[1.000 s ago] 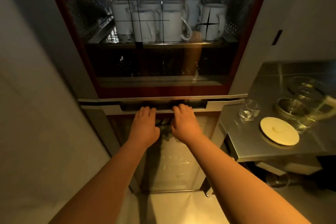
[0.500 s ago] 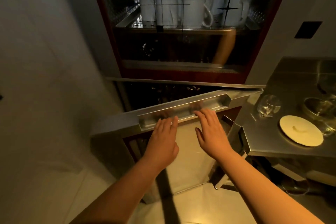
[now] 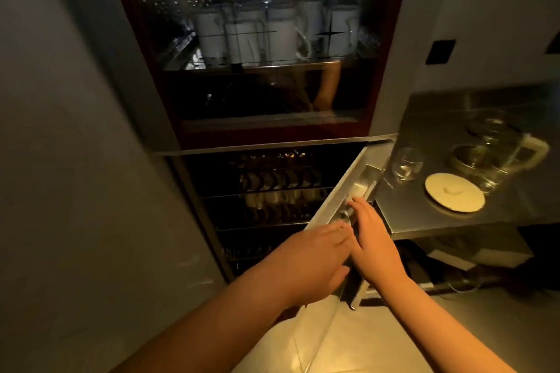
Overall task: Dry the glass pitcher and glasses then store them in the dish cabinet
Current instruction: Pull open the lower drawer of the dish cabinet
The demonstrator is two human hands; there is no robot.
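The dish cabinet's lower door (image 3: 342, 188) stands swung wide to the right, edge-on to me. My left hand (image 3: 312, 257) and my right hand (image 3: 372, 239) lie flat against its handle edge, fingers stretched and holding nothing. Behind the door the dark lower compartment (image 3: 266, 194) shows wire racks with dishes. The glass pitcher (image 3: 497, 160) with a pale handle stands on the steel counter (image 3: 424, 221) at the right. A drinking glass (image 3: 406, 163) stands near the counter's left edge, close to the door's top.
A round white lid (image 3: 454, 192) lies on the counter in front of the pitcher. White mugs (image 3: 281, 36) fill the upper shelf behind the closed glass door. A grey wall (image 3: 75, 160) closes the left side. Pale floor tiles (image 3: 363, 342) show below.
The lower door has gone from shut, with both hands on its handle, to swung fully open toward the counter. Both hands followed it right and my view shifted left.
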